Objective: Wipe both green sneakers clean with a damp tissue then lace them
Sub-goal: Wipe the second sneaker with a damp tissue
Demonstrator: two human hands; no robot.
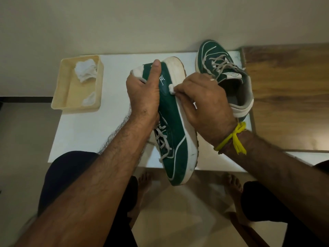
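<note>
We see the left hand [142, 97] gripping one green sneaker [175, 125] at its heel end, thumb laid straight up along the green side, fingers curled behind the collar and mostly hidden. Left forearm comes in from bottom left, wrist bent slightly inward. The sneaker is held tilted on its side above the front edge of the white tabletop [114, 125], heel away from us, toe toward us and hanging past the edge, white sole turned right. Its grey laces [162, 138] are loose under the left wrist.

Right hand [204, 107] pinches a small white tissue wad [171, 89] at the fingertips, pressed on the sneaker's green side just beside the sole line. Knuckles up, wrist cocked, forearm entering from the right. Yellow thread [233, 139] tied round the right wrist, a ring [212, 79] on one finger.

Second sneaker [224, 72] stands upright on the tabletop's far right corner, behind the right hand, laces slack across the tongue.

Cream tray [60, 93] at the far left of the tabletop, overhanging its left edge, holds crumpled tissues [85, 70]. Bare feet [142, 184] show on the floor below.
</note>
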